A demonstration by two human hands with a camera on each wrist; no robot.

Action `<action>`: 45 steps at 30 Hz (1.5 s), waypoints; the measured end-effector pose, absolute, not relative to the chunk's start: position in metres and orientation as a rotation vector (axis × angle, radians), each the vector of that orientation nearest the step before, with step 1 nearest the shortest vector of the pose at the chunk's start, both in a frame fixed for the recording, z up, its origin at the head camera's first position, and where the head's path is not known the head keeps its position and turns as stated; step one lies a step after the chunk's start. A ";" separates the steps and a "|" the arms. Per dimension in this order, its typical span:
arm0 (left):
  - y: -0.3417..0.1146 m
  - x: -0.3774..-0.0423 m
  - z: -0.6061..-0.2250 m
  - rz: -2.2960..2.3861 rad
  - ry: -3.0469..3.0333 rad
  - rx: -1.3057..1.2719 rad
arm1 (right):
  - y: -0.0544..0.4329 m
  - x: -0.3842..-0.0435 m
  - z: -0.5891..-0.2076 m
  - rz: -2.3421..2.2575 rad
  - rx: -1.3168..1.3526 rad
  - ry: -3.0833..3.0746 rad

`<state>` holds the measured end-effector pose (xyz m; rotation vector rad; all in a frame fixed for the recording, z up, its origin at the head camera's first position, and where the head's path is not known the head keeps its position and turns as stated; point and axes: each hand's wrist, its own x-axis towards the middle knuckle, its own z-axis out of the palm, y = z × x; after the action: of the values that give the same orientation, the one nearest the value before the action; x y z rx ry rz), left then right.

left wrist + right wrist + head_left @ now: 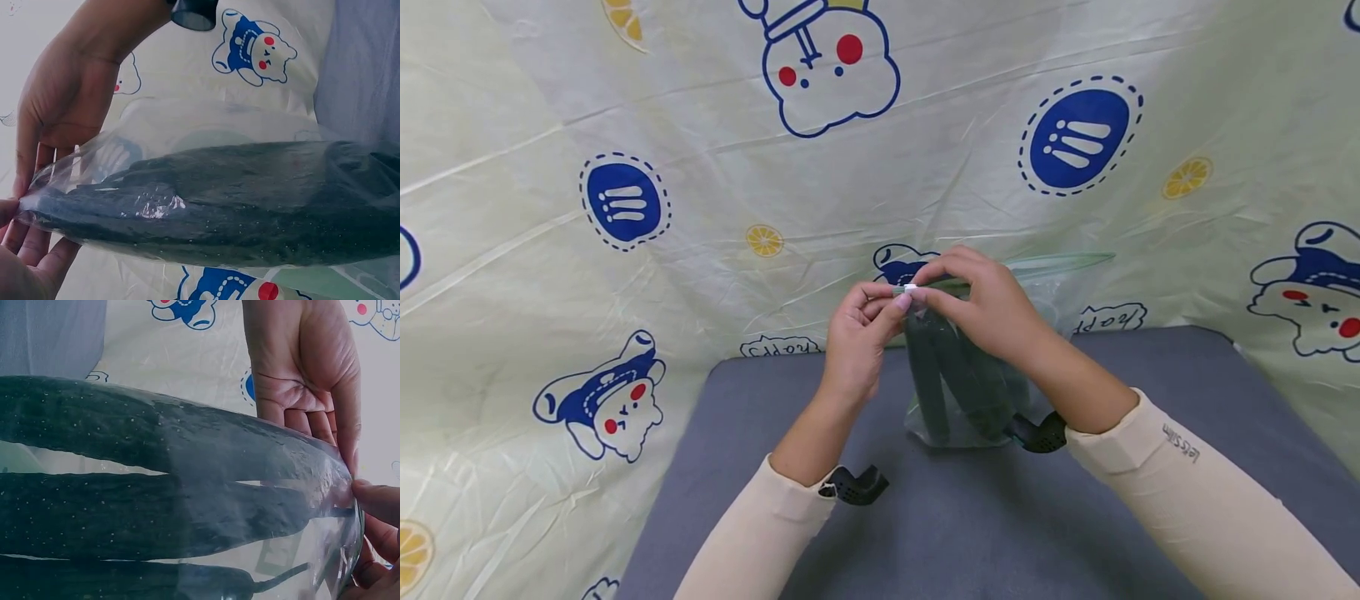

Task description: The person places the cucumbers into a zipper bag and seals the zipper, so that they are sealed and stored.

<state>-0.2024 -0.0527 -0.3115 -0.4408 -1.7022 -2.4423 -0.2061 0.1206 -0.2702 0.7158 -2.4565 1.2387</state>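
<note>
A clear plastic zipper bag (1051, 302) stands upright on the grey surface with several long dark green cucumbers (931, 379) inside. Thin stems and pale specks on the cucumbers (94, 512) show through the plastic in the right wrist view. At the bag's upper left corner, my left hand (857, 342) pinches the end of the green zip edge between thumb and fingers. My right hand (992, 304) pinches a small white slider (911, 288) at that same corner, thumb and index finger meeting the left fingertips. The rest of the green zip strip (1067, 263) extends rightward behind the right hand.
A grey cloth-covered table (977, 533) lies under the bag. Behind and beside it hangs a pale plastic sheet (700, 100) printed with blue cartoon figures and orange slices. Black wrist cameras (857, 487) protrude from both cream sleeves.
</note>
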 end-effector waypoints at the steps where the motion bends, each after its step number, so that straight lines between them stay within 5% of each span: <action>1: -0.053 -0.203 -0.312 -2.443 -1.699 -0.446 | 0.121 -0.207 -0.271 1.238 0.717 -2.456; 45: -0.067 -0.206 -0.324 -2.289 -1.755 -0.376 | 0.136 -0.205 -0.281 1.157 0.590 -2.519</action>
<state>-0.2057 -0.0666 -0.3236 -0.3760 -1.7552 -2.2893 -0.2048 0.1364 -0.2810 0.5901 -2.5189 1.1573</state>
